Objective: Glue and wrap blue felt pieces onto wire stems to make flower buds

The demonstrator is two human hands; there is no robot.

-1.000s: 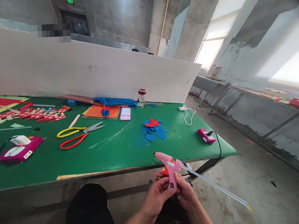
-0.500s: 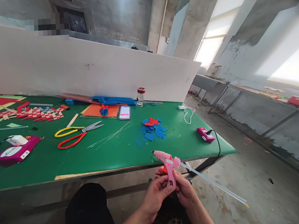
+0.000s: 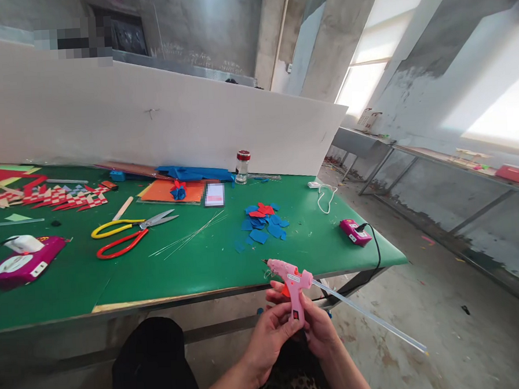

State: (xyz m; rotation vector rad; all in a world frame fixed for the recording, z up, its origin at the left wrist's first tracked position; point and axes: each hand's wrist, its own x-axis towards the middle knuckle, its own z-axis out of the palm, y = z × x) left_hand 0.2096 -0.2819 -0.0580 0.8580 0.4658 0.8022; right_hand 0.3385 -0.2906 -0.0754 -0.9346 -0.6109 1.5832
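Both my hands hold a pink hot glue gun (image 3: 294, 282) in front of the table's near edge, its nozzle pointing left. My left hand (image 3: 269, 339) is closed on the lower handle, thumb beside the black-and-red switch. My right hand (image 3: 321, 327) wraps the handle from the right; some of its fingers are hidden behind the gun, and others show near the orange trigger. A long clear glue stick (image 3: 370, 315) sticks out of the gun's back, slanting down to the right. Beyond the nozzle lies a pile of blue pieces (image 3: 259, 236) with red pieces (image 3: 262, 210) on top.
On the green table (image 3: 146, 281) lie scissors (image 3: 137, 230) with yellow and red handles, thin wires (image 3: 192, 236), a jar (image 3: 242, 167) with a red lid, and two purple power strips (image 3: 28, 264) (image 3: 355, 232). A white board (image 3: 172, 120) stands along the back.
The view has shifted slightly, so the table things appear a little further left. Fingers by the trigger look more spread. Both hands still hold the glue gun.
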